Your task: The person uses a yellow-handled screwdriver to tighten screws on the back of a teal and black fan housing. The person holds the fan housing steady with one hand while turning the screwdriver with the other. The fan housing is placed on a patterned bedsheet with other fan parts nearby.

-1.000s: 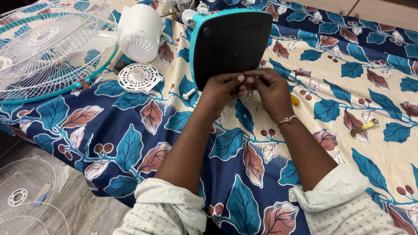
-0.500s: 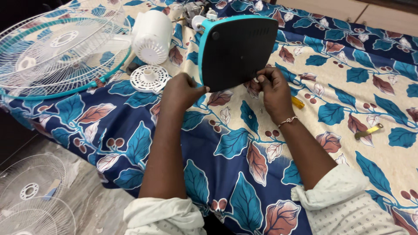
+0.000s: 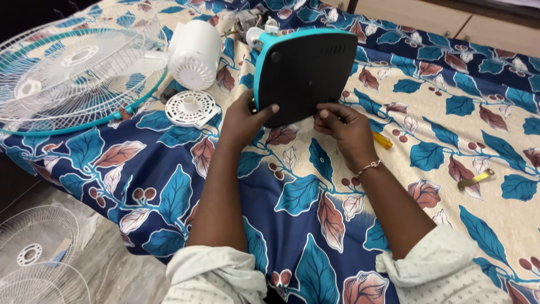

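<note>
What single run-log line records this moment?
left hand: grips fan base edge | right hand: fingertips at base's lower edge | base: tilted up on leaf-print cloth

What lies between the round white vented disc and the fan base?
In the head view, only the left hand and leaf-print cloth lie between vented disc and fan base.

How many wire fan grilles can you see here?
3: one teal-rimmed wire grille lies on the bed at upper left; two white grilles overlap on the floor at lower left. More could lie outside the frame.
</note>
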